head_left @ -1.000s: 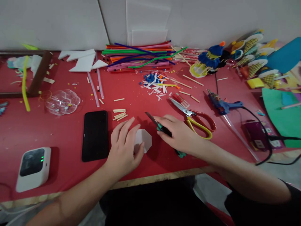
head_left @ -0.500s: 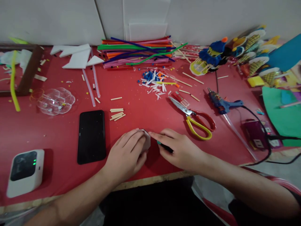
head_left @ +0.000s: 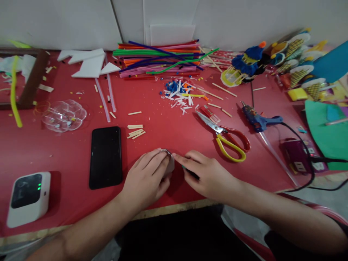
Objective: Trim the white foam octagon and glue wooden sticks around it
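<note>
Workpiece location: the small white piece [head_left: 170, 166] is at the front of the red counter [head_left: 168, 125], partly covered by your left hand [head_left: 146, 172]. That hand's grip is closed about it, fingers together and bent over, thumb at its near side. Your right hand [head_left: 208, 174] is wrapped round a dark-handled tool [head_left: 192, 173], mostly hidden; your index finger extends to the piece's right side, contact unconfirmed. Step in hand, as judged: working the tool along the piece's edge. The next move calls for a firm left hold, with your fingertips clear of the tool's tip. Materials noted: piece matt, with straight, angular edges; pale sticks [head_left: 136, 132] short and wood-like; scissors [head_left: 221, 134] with metal blades and smooth red and yellow handles; phone [head_left: 105, 157] flat, black, glossy.
</note>
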`<act>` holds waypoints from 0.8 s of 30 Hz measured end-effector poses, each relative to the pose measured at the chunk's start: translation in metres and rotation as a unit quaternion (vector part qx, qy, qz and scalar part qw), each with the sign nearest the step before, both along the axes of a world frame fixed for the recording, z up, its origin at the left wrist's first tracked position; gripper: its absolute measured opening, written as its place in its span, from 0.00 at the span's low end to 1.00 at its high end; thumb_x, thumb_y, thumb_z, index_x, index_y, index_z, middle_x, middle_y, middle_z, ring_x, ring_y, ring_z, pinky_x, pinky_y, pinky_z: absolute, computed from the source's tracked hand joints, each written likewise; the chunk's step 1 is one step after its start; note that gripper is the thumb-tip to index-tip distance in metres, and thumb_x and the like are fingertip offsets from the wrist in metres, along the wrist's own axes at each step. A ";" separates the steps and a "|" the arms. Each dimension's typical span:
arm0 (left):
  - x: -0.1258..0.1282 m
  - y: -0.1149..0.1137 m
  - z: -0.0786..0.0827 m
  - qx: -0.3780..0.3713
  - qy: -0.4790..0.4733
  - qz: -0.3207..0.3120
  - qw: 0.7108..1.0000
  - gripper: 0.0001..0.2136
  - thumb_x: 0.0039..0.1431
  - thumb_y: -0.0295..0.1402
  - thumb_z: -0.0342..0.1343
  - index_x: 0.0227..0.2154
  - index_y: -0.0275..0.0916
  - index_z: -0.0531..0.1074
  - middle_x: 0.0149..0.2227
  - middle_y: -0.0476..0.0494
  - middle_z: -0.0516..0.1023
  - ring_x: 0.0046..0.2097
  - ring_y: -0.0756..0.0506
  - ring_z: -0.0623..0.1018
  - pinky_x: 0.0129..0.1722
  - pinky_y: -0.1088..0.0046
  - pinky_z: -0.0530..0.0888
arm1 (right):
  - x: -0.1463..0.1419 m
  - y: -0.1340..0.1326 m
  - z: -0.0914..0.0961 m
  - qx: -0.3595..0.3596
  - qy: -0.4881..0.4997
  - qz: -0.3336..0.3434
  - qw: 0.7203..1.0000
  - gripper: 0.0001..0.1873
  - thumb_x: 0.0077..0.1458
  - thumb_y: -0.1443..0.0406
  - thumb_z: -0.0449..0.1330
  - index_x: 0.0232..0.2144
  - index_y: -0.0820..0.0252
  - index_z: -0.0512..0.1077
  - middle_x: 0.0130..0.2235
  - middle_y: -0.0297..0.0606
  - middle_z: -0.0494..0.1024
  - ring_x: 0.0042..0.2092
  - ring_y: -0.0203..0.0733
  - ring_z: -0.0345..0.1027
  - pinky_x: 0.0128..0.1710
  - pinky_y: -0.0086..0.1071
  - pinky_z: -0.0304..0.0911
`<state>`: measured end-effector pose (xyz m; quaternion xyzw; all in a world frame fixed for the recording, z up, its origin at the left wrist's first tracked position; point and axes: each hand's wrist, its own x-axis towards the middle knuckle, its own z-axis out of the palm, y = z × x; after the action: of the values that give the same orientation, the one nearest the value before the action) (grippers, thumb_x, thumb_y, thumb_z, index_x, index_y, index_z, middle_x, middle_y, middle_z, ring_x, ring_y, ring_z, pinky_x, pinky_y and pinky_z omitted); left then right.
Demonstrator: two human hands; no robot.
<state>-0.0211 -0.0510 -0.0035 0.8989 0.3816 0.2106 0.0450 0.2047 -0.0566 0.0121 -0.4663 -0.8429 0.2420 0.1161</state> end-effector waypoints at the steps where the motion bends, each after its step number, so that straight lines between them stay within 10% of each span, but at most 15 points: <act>1: 0.000 0.000 0.000 0.001 0.000 0.000 1.000 0.18 0.60 0.29 0.53 0.52 0.30 0.73 0.49 0.31 0.81 0.54 0.35 0.79 0.52 0.56 0.79 | -0.001 -0.001 0.000 0.006 -0.010 0.002 1.000 0.29 0.61 0.70 0.50 0.63 0.61 0.68 0.43 0.45 0.77 0.34 0.40 0.73 0.36 0.36 0.74; 24: 0.004 -0.001 -0.002 0.042 0.008 0.019 0.999 0.14 0.63 0.28 0.49 0.49 0.31 0.73 0.47 0.36 0.82 0.50 0.38 0.80 0.50 0.59 0.80 | -0.012 -0.008 -0.004 0.083 -0.139 0.061 0.985 0.29 0.62 0.71 0.51 0.65 0.68 0.64 0.41 0.47 0.77 0.25 0.36 0.67 0.22 0.31 0.67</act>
<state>-0.0168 -0.0516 -0.0059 0.8942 0.3899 0.2197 -0.0004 0.1932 -0.0644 0.0084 -0.4318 -0.8949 0.1107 0.0212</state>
